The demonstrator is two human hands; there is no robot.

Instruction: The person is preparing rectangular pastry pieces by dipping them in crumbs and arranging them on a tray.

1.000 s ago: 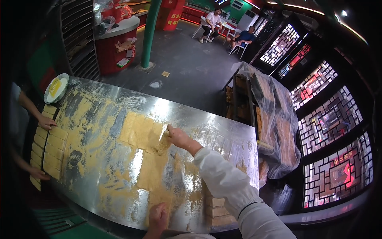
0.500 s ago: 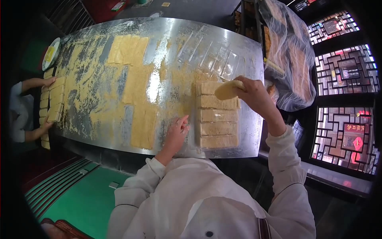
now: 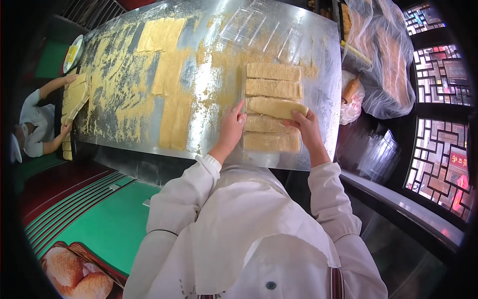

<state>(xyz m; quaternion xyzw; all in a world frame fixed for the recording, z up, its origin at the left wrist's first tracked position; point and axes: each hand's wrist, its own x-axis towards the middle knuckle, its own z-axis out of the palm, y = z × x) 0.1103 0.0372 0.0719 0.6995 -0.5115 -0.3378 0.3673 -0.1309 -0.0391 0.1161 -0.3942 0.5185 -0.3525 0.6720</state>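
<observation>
A clear plastic tray (image 3: 244, 79) with side-by-side compartments lies on the metal table in front of me. My right hand (image 3: 305, 128) pinches the right end of a pale, flat pastry strip (image 3: 275, 106), which lies across the tray's middle compartment. At its left end, my left hand (image 3: 231, 130) has the index finger stretched out at the tray's edge, the other fingers partly bent. Crumb-coated strips (image 3: 274, 89) fill the two far compartments. The two near compartments (image 3: 271, 141) look tan with a ribbed surface; whether strips lie in them I cannot tell.
Flat pastry sheets (image 3: 167, 74) lie left of the tray on the crumb-strewn metal table (image 3: 318, 60). Empty clear trays (image 3: 261, 27) sit at the far side. A co-worker (image 3: 40, 119) handles a stack of strips (image 3: 77, 97) at the left. Plastic-covered racks (image 3: 386, 60) stand at the right.
My right hand has come down and nearer with the strip, laying it across the middle compartment. My left hand has moved to the tray's left edge. The view has shifted.
</observation>
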